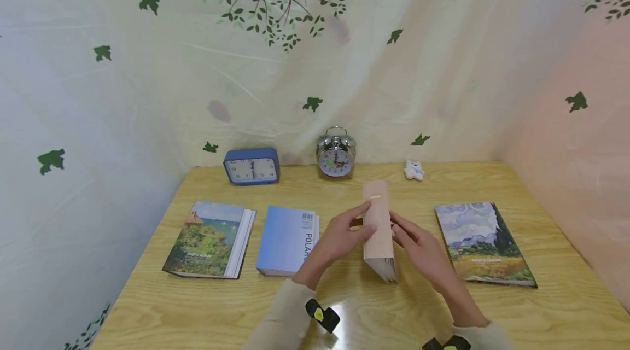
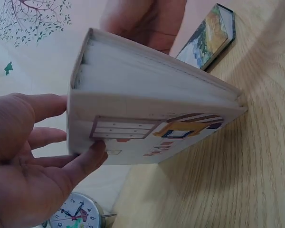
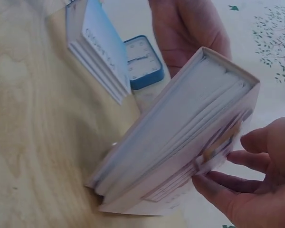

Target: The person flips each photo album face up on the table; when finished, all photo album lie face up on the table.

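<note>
A thick pale pink photo album [image 1: 378, 229] stands on the table, spine up, between my two hands. Its covers carry small printed drawings, and white page edges [image 3: 156, 128] show at the near end. My left hand [image 1: 346, 232] holds it from the left; in the left wrist view the thumb lies on the printed cover and the fingers reach the spine edge. From the other side my right hand [image 1: 423, 251] holds it, thumb and fingertips against the cover [image 3: 213, 156]. In the right wrist view the far hand is partly hidden behind the album.
Left of the hands lie a blue album [image 1: 283, 240] and a landscape-painted album [image 1: 209, 240]. Another painted album [image 1: 484, 246] lies at the right. Along the back stand a blue clock [image 1: 252, 167], a silver alarm clock [image 1: 336, 156] and a small white figure [image 1: 414, 170].
</note>
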Available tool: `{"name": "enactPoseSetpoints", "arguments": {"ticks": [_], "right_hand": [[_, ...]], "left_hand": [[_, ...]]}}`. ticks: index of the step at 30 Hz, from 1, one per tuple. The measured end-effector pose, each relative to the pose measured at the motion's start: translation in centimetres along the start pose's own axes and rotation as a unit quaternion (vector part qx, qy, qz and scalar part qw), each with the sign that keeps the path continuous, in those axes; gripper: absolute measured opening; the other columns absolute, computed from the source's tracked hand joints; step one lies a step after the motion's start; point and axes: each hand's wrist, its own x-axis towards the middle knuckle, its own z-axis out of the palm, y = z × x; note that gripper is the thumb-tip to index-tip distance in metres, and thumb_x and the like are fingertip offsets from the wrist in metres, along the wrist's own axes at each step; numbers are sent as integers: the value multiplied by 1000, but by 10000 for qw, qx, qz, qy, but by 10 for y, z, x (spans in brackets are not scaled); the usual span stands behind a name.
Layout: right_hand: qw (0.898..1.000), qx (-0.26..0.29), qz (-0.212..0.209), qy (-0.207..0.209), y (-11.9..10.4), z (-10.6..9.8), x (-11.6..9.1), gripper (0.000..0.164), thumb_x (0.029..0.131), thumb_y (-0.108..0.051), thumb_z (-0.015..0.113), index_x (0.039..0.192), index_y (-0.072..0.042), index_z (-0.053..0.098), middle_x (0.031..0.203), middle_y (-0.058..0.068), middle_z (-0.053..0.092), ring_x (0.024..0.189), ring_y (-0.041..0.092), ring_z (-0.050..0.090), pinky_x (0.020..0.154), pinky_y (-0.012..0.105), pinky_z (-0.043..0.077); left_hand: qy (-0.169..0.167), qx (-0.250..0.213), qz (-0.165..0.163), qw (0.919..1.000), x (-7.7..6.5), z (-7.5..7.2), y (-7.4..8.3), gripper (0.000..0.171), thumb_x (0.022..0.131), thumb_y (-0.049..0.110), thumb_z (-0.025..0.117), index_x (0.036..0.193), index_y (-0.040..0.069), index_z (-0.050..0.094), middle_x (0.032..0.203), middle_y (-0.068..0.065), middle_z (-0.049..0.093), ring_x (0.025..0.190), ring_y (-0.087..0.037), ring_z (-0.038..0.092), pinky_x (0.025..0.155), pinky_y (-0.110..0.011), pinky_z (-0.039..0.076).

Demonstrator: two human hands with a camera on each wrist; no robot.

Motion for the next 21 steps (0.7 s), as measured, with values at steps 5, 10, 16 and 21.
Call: {"name": "enactPoseSetpoints", "arguments": {"ticks": [5, 10, 16, 21], "right_hand": [[9980, -629, -52, -23, 7, 8, 1, 50, 101, -38, 46, 147, -23, 39, 146, 15, 44, 132, 37, 43, 100, 55, 43], [9951, -965, -177, 74, 16, 16, 4, 49, 100, -32, 51, 145, -15, 44, 144, 21, 45, 132, 40, 43, 101, 56, 42], [9924, -1223, -22, 112, 24, 21, 8, 52, 98, -34, 53, 144, -10, 45, 144, 25, 43, 131, 42, 43, 102, 54, 41], [9878, -1525, -145, 295, 29, 21, 10, 51, 97, -31, 55, 140, -3, 48, 139, 26, 48, 127, 44, 46, 101, 55, 41]], "left_hand": [[289, 478, 50, 9984, -1, -6, 0, 60, 93, 34, 62, 145, 15, 42, 153, -12, 34, 127, -32, 51, 92, -37, 52], [516, 903, -183, 9944, -4, -12, -1, 63, 90, 39, 64, 145, 15, 44, 150, -18, 35, 123, -33, 52, 92, -42, 52], [480, 841, -478, 9942, -8, -17, -5, 62, 91, 38, 63, 145, 14, 43, 146, -18, 39, 119, -36, 55, 85, -41, 55], [263, 736, -586, 9952, -11, -18, -9, 62, 92, 33, 64, 145, 12, 42, 144, -20, 43, 119, -39, 56, 85, -39, 56]]}}
